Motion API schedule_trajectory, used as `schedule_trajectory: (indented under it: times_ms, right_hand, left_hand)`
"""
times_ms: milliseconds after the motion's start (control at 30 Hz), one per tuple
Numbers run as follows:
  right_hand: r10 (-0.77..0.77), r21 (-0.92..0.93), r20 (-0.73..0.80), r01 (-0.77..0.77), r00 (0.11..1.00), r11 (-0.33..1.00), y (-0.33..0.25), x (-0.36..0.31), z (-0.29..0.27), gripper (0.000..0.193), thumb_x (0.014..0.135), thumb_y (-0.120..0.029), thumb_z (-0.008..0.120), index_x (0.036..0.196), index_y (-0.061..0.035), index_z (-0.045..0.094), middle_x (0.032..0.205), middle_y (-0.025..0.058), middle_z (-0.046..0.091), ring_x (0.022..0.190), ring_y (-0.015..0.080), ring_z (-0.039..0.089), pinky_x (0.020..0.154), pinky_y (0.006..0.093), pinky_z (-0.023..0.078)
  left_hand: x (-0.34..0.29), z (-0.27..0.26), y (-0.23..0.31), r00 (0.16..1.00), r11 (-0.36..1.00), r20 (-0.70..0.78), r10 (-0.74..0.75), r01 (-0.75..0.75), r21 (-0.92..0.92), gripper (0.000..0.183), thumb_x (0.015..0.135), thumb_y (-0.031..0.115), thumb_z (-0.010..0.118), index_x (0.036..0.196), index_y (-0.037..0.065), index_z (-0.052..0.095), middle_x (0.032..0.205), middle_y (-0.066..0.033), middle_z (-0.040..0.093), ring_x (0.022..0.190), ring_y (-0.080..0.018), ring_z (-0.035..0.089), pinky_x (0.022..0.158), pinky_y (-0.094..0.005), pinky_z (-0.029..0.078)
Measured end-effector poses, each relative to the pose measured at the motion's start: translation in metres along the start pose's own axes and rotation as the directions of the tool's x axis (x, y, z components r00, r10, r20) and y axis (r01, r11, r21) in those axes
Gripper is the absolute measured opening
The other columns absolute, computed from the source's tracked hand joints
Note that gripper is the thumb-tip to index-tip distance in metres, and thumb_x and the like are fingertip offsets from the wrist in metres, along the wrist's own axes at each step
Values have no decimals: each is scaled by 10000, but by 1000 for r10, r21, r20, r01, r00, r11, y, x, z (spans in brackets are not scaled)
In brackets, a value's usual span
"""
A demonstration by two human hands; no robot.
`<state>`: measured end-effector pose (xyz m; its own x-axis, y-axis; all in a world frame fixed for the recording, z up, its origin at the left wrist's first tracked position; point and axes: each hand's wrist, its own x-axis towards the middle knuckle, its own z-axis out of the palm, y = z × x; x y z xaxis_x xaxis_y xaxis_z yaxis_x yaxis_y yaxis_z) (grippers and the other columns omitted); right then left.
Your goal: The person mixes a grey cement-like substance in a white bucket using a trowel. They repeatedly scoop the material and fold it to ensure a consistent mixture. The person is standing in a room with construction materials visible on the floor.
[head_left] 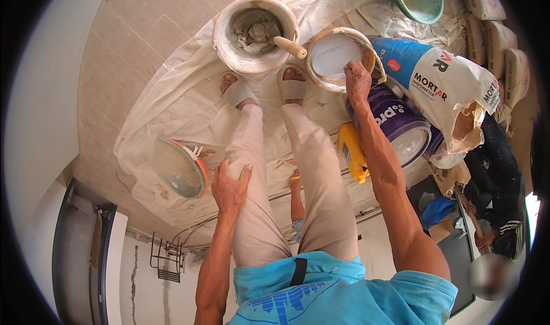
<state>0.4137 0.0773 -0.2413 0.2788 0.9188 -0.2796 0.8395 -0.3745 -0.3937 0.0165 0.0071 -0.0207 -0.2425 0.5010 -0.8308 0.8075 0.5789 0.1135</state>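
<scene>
My right hand (358, 84) is closed at the near right rim of a plaster-smeared bucket (314, 73) holding white liquid (335, 54). What its fingers grip is hidden. On my left knee rests my left hand (231, 183), fingers spread and nothing in it. Left of the white liquid stands a wider, pale-crusted bucket (222, 41) with grey mortar (255, 31) inside. A wooden handle (290, 47) sticks out over that bucket's right rim; the tool's other end cannot be made out. My sandalled feet are just in front of both buckets.
A crumpled drop cloth (149, 116) covers the floor. Beside my right forearm are a purple pail (395, 116), a yellow jerrycan (352, 153) and a torn mortar bag (429, 78). A green bucket (421, 1), stacked sacks (487, 41), a grey basin (177, 167) and another person (498, 176) surround me.
</scene>
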Motion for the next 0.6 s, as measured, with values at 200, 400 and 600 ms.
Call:
schedule_trajectory:
  times_ms: [200,400,600]
  right_hand:
    - [-208,-154,23,209,978,966,-20,-2,-25,28,900,-103,645,883,-87,661,890,86,633,907,302,643,770,431,537]
    - [-411,-241,131,431,902,870,-51,9,-64,29,836,-81,648,845,-102,631,857,45,622,874,251,631,752,383,544]
    - [-588,-181,264,638,765,749,-100,26,-89,76,828,-73,664,845,-97,594,810,44,575,822,235,588,727,360,520]
  left_hand:
    - [2,2,-6,1000,1000,2,-3,3,-2,655,844,446,760,1313,16,603,1236,-208,625,1146,-406,610,965,-490,479]
    - [4,1,-8,1000,999,19,-11,12,-38,677,833,454,768,1315,9,600,1233,-219,627,1143,-407,613,965,-488,481]
    - [1,0,-10,999,998,4,-34,34,-56,695,827,464,772,1319,5,597,1231,-229,628,1136,-403,617,959,-487,483]
